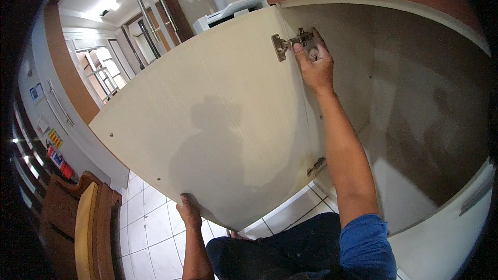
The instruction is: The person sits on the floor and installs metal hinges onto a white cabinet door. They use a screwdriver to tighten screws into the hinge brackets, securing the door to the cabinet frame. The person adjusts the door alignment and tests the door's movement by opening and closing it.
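Inside the open cabinet (pixel 415 46) at right, shadows are seen; its pale, faintly grained door (pixel 207 88) stands at left with two hinges, an upper hinge (pixel 279 47) and a lower hinge (pixel 316 167). The upper hinge is clamped between thumb and index finger of the right hand (pixel 317 67); the door's near edge is touched by the left hand (pixel 190 211), whose finger closure cannot be told.
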### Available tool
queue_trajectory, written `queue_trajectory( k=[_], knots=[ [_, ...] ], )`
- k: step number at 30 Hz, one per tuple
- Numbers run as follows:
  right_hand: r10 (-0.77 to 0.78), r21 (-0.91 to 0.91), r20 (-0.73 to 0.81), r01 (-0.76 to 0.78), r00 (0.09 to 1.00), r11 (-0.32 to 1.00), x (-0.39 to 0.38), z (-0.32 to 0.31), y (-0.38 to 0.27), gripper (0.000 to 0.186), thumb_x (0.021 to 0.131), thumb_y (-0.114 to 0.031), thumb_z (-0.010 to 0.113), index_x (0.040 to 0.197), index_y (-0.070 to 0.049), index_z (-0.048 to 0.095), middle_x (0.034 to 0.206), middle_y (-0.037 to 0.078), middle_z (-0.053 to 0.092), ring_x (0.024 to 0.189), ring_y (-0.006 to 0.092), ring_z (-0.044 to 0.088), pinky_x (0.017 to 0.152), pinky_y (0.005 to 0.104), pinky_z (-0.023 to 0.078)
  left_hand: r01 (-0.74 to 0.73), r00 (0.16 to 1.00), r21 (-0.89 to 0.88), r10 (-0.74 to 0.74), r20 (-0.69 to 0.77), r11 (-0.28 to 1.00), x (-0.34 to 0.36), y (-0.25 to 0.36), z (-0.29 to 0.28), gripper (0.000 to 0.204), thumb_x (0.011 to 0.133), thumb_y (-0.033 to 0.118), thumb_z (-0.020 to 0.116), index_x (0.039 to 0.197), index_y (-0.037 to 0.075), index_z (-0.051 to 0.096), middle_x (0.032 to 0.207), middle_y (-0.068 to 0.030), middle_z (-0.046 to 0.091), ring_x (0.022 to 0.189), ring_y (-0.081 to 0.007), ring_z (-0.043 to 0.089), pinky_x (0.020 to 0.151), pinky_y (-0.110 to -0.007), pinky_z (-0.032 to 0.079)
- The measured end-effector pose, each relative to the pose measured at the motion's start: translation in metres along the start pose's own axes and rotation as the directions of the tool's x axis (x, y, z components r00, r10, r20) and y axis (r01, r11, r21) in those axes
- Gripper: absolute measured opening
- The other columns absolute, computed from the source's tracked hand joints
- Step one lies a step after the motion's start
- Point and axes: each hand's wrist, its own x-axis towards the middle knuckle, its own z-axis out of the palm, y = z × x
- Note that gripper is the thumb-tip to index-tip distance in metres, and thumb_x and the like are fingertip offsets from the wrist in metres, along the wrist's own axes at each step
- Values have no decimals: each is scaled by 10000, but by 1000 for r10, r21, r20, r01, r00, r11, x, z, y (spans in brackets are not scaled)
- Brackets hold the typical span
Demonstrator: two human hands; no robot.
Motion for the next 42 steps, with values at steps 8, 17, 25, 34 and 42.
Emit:
queue_trajectory(
  k=[8,17,25,34,42],
  knots=[
    [-342,-299,492,524,801,797,34,-27,0,314,893,-174,589,1202,-120,608,1126,97,655,965,227,651,834,367,518,-35,994,26,32,106,999,16,12,-7,718,757,628,661,967,-42,517,783,-36,526,661,-135,486,557,-275,388],
    [-641,-183,425,754,640,631,48,-51,23,286,847,-73,631,1132,-95,618,911,86,664,759,182,639,657,329,548,-43,996,18,42,84,999,19,-5,-9,734,745,575,711,1040,-65,507,877,-72,549,765,-159,515,665,-309,437],
    [-409,-364,347,523,844,771,32,-33,2,277,855,-209,652,1102,-82,643,958,112,682,794,208,648,717,340,526,-1,998,-32,3,69,999,8,10,-13,703,750,530,729,1056,-60,500,892,-70,542,796,-173,517,695,-317,440],
    [505,284,91,-508,859,813,4,-7,0,402,868,-413,651,986,-28,647,598,-21,442,457,64,332,410,235,270,51,999,5,-51,-18,999,1,16,-9,808,729,560,731,1123,-96,472,971,-122,557,858,-227,541,742,-358,449],
    [700,577,349,-732,623,363,13,1,-20,269,883,-330,636,800,-100,525,552,-41,332,436,90,309,381,263,228,35,999,8,-35,-15,999,-3,25,-5,836,728,563,730,1152,-101,450,1025,-153,552,907,-250,545,775,-376,453]
  ],
)
